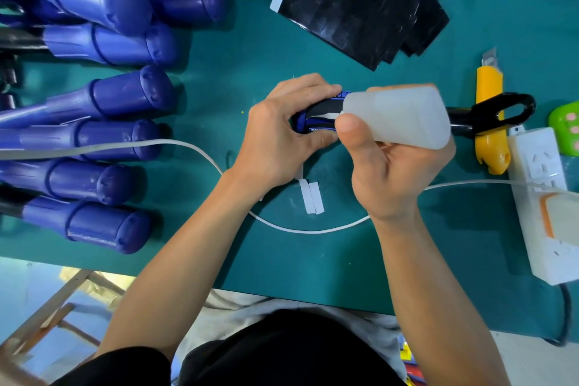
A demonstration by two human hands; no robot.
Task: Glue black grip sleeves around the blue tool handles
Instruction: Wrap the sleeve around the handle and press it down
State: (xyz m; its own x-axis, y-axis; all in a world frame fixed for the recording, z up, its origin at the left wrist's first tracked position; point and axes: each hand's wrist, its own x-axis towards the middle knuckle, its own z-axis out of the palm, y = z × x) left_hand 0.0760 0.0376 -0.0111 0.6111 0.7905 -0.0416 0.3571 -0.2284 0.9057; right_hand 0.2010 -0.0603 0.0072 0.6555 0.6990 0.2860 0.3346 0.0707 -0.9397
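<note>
Gripping the rigid blue plastic tool handle (301, 123) at frame centre, the left hand (282, 135) curls round its butt end, with the thin black grip sleeve (326, 106) part-wrapped on it. The right hand (387, 175) clasps a translucent squeeze bottle (401, 116), nozzle at the seam. Judged: sleeve floppy, glue-slick; hold bare blue plastic.

Both bare forearms reach forward and converge. The left grip (282, 131) curls round a blue handle (301, 123). The right grip (385, 172) clasps a white bottle (398, 116), thumb pressed against its side.

teal table (313, 266), pale floor (28, 285)
</note>
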